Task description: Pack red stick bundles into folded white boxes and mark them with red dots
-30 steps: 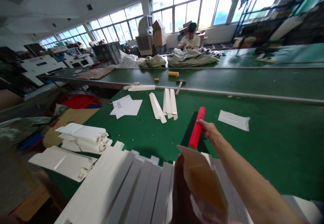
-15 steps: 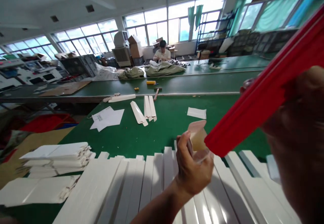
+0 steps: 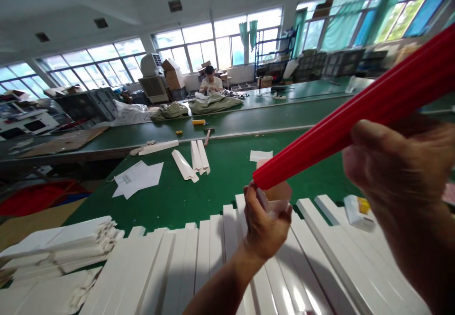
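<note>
"What did the right hand (image 3: 401, 168) hold?"

"A red ribbed plastic bar (image 3: 355, 111); the fingers were curled around it, the thumb pressed on top; the bar slanted up across the view."

"And the left hand (image 3: 266, 225)?"

"It was closed, pinching a small folded tan card (image 3: 277, 192); the bar's lower end sat just beside that card; white folded card strips (image 3: 202, 258) lay below."

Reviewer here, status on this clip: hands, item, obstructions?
Left hand pinching folded tan carton. Right hand gripping red ribbed bar, its end at the carton. White folded strips below, not blocking.
</note>
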`<state>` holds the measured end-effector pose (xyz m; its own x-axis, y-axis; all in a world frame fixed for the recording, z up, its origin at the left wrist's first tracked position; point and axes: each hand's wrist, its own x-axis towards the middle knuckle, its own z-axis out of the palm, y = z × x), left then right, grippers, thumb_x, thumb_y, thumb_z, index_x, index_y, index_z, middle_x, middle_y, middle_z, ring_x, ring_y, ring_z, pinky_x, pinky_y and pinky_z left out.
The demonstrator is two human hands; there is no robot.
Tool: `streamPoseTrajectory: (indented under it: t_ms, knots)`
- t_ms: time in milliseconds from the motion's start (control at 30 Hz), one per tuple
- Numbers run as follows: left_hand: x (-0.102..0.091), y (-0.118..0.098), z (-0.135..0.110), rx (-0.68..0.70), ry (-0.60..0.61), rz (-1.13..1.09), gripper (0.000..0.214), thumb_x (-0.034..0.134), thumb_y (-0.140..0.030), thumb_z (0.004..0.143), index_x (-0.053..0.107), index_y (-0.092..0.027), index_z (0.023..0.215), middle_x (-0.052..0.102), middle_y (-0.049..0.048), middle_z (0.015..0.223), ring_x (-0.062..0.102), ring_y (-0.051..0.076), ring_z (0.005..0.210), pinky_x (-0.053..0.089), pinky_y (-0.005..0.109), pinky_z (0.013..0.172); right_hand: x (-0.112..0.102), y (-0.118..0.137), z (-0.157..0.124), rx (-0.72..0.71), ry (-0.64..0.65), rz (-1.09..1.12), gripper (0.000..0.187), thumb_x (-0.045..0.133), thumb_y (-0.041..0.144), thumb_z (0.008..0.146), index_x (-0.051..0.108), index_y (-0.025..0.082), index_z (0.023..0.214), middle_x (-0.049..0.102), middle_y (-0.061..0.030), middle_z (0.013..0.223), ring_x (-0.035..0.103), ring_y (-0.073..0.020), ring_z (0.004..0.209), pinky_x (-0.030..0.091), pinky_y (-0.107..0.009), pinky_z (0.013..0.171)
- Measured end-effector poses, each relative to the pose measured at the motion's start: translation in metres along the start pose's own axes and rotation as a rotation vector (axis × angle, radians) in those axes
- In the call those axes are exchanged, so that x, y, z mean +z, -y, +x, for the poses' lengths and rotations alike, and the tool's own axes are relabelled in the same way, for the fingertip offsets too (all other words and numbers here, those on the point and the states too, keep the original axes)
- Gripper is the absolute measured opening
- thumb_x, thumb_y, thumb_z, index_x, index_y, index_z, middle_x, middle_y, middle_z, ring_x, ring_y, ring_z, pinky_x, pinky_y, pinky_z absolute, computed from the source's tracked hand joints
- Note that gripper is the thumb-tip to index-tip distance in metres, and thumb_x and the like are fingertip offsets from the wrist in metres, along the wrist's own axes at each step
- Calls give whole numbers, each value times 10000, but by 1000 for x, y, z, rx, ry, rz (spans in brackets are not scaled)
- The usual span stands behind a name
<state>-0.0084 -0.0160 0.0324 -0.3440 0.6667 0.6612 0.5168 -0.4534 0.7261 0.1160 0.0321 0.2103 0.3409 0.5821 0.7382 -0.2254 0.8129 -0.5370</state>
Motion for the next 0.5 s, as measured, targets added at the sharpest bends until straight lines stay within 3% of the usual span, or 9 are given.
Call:
streamPoseTrajectory:
  t_ms: [233,333,433,500]
  knots:
    - [-5,1,7,68,51,1,1009,827,-179,657,221,-146,1463,595,217,1265,665,307,1099,592,420,879,-16,10,1,98,50,-174,192,911,215,601,748,187,698,695,18,707,630,-113,634,550,-298,645]
    - [-2,0,4,109,53,25,1019,822,-157,641,220,-157,1464,590,219,1277,653,329,1129,580,462,909,-18,11,6,107,300,-286,152,870,247,681,774,215,794,726,15,762,650,-123,656,535,-268,603]
    - [1,-1,-1,151,57,46,1014,830,-207,637,241,-168,1461,604,206,1260,641,352,1152,574,497,919,-14,11,9,75,733,-448,147,816,301,757,779,227,877,741,16,818,647,-115,669,505,-227,574]
    - [1,0,-2,148,66,50,982,825,-255,660,260,-169,1459,609,200,1251,634,351,1166,577,490,923,-10,11,9,108,864,-497,186,845,349,707,771,209,805,725,15,754,626,-115,619,486,-231,554]
